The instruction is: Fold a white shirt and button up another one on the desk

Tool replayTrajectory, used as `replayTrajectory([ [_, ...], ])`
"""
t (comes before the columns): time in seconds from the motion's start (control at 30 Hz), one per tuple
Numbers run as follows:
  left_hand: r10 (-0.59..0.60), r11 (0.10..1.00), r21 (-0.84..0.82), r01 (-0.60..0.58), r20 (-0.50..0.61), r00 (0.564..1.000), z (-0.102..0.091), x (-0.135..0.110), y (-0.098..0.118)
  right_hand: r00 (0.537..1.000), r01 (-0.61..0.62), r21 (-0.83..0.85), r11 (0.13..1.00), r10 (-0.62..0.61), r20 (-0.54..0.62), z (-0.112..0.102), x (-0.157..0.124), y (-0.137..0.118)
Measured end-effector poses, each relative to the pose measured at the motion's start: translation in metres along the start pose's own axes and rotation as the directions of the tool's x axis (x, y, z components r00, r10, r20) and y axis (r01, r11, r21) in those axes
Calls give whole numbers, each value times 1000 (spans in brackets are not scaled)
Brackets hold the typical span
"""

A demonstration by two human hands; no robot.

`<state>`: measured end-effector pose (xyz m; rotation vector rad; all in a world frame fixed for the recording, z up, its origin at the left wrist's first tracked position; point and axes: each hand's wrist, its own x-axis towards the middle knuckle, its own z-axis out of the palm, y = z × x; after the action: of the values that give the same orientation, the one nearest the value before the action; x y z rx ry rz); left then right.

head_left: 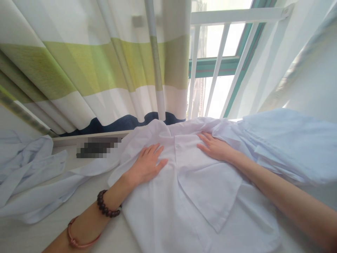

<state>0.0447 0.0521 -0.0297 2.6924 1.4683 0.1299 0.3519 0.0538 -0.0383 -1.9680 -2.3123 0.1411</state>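
A white button-front garment (160,196), like a shirt or lab coat, lies spread in front of me. My left hand (147,162) rests flat on its left side, fingers stretched out and apart. On the other side of the button placket, my right hand (214,146) lies flat on the cloth with the fingers extended. Between and below the hands, a pointed flap of the cloth (210,193) is folded over the front. One sleeve (60,189) reaches out to the left. My left wrist wears a dark bead bracelet (106,205) and a reddish cord.
Folded white garments (292,144) are stacked at the right, and more crumpled white cloth (28,161) lies at the left. A pixelated dark patch (98,147) covers something near the back edge. Behind hang a green-and-white curtain (92,66) and a white window railing (237,15).
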Motion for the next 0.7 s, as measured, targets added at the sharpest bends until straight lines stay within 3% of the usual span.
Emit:
replayTrajectory([
  [0.13,29,999,-12,-30,-108,994,-7,6,5,998,9,-163,987,-19,-63,-13,-10,-21],
  [0.3,43,999,14,-41,-332,942,-25,49,-3,973,37,-177,983,-76,-218,-32,1,-38],
  [0.4,59,998,32,-50,-387,920,-36,77,-12,951,-32,-86,996,4,-308,-34,26,-27],
  [0.5,44,999,12,-42,-372,927,-39,92,-22,948,-63,-18,998,54,-315,-30,54,-2],
  [0.7,-14,998,-55,-10,-415,910,-34,91,-36,952,70,76,995,-44,-303,-37,81,38],
])
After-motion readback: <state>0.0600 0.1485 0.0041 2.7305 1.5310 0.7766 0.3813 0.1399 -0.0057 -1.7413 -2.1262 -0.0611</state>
